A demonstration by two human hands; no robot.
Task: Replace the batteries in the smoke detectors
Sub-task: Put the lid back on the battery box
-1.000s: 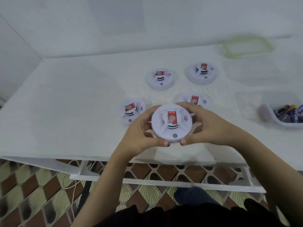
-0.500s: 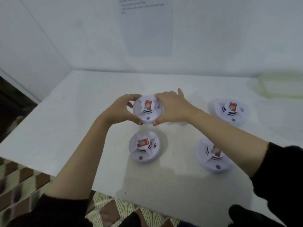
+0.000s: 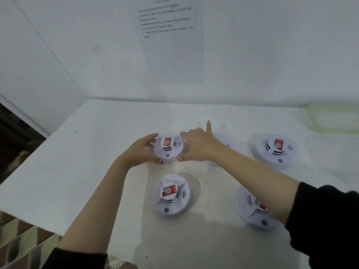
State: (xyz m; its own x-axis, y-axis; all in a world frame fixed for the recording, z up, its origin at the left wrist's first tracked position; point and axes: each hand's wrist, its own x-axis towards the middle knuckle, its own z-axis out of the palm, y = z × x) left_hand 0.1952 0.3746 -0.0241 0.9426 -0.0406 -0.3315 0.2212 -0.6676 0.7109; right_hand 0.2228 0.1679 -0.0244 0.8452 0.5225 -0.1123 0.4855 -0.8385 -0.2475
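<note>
Both hands clasp one white smoke detector (image 3: 168, 150) over the far part of the white table (image 3: 93, 171), with its domed face and red label turned up. The left hand (image 3: 141, 152) curls fingers and thumb round the left rim. The right hand (image 3: 198, 146) closes on the right rim, thumb at the near edge and one finger sticking straight up. Each grip is closed on the same unit, which lies directly between the hands, neither one nearer. Whether it rests on the table or hangs just above it cannot be told. The unit is round, so it has no long axis. Its underside faces down, so the next move probably calls for flipping it or twisting its base. The near detector (image 3: 172, 195) lies just toward the person. The far-right detector (image 3: 275, 150) and near-right detector (image 3: 250, 208) sit well apart to the right. The hidden detector (image 3: 223, 140) peeks from behind the right hand.
</note>
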